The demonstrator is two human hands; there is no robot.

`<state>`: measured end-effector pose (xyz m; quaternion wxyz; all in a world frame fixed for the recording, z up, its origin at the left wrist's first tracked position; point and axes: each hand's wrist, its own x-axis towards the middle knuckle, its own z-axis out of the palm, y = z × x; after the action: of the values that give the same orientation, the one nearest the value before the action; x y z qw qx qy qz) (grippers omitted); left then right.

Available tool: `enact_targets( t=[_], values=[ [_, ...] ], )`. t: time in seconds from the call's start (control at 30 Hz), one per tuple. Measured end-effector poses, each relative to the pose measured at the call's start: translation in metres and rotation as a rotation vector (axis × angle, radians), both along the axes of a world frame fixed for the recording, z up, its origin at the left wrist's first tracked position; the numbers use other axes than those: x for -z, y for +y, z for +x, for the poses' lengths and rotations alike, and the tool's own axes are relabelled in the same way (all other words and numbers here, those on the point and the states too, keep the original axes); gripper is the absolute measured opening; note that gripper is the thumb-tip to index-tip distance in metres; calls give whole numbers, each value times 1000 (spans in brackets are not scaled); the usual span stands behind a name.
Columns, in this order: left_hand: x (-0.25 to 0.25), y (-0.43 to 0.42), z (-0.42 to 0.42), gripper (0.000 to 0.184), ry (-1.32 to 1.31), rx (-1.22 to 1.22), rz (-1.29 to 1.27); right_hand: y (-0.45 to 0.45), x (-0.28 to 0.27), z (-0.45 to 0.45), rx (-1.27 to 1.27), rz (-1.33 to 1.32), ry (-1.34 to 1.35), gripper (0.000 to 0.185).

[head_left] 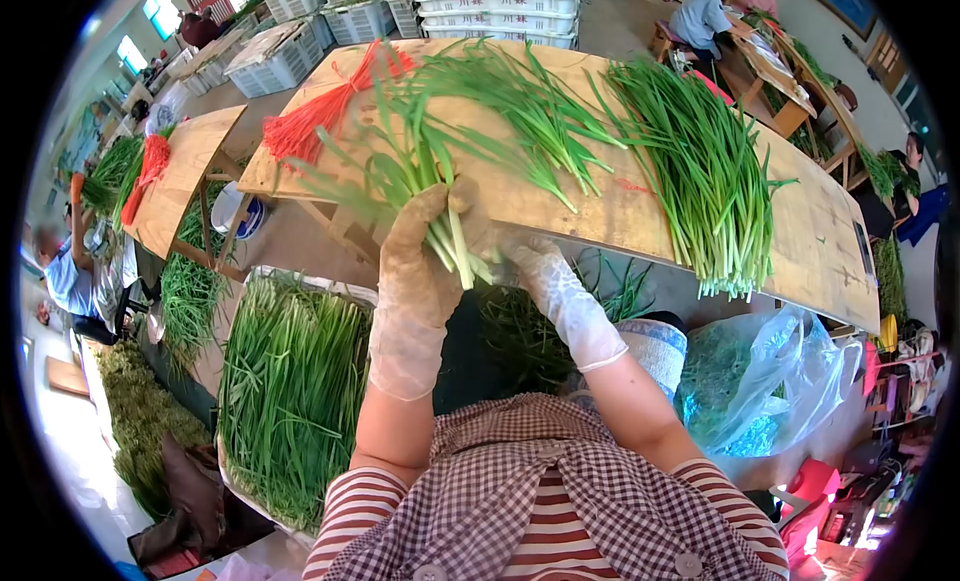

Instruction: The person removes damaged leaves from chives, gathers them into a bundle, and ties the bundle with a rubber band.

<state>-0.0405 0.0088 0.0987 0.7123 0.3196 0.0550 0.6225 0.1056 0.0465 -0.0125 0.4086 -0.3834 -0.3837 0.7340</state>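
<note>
My left hand (412, 236), in a soiled light glove, is closed around a bunch of garlic chives (428, 161). The pale stem ends point down toward me, while the leaves fan out over the table edge, partly blurred. Just right of those ends is my right hand (538, 264), gloved too; its fingers are smeared by motion, so their grip cannot be made out. Loose chives (540, 131) lie on the wooden table (640, 216) beyond my hands. To the right rests a large pile of chives (700, 171), stem ends over the near edge.
Red ties (320, 116) lie at the table's left. Below it stand a crate packed with chives (295, 381), a white bucket (650, 351) and a clear plastic bag (770, 381). White crates (495, 6) are stacked behind. Other people sit at tables on both sides.
</note>
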Motion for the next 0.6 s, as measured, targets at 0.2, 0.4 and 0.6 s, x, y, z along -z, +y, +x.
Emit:
enact_targets(
  t=[0.2,0.4,0.6],
  values=[
    [36,19,3,17,6,-150,-419,-17,-66,36,2,817,-1306,27],
    [71,23,28,16,377,-342,-712,37,-28,50,314,893,-1805,23],
    [82,16,38,19,556,-472,-754,-33,-44,36,181,688,-1090,24]
  ],
)
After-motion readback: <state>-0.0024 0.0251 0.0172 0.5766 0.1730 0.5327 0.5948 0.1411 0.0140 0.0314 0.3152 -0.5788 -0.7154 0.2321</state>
